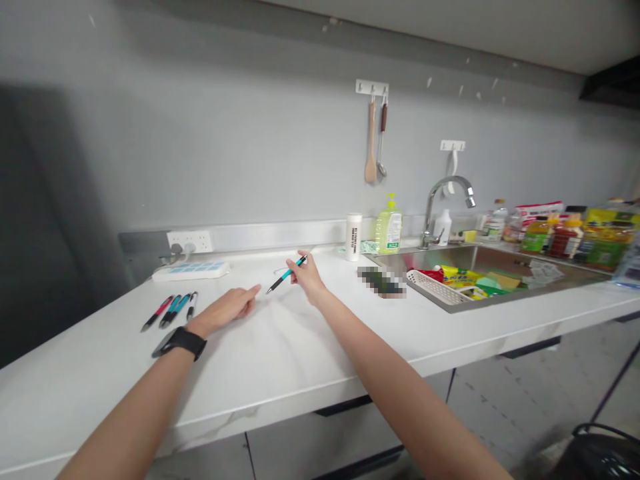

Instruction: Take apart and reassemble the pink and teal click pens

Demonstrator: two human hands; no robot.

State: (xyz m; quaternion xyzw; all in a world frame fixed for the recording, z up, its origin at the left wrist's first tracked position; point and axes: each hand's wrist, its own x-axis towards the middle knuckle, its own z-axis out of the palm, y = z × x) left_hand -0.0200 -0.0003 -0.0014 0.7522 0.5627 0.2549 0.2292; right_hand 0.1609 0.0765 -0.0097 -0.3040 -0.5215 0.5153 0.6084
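Now my right hand pinches a teal pen near its top, over the counter; even pressure should stop it twisting. My left hand points nearby, grip unclear.

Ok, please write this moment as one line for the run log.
right grip: holds turquoise-and-black pen | left grip: near its tip, nothing visibly held | counter: four other pens left of left grip

You can see two lines of dark lettering running sideways along the white canister, too small to read surely; the label on the pump bottle gives you no legible words.
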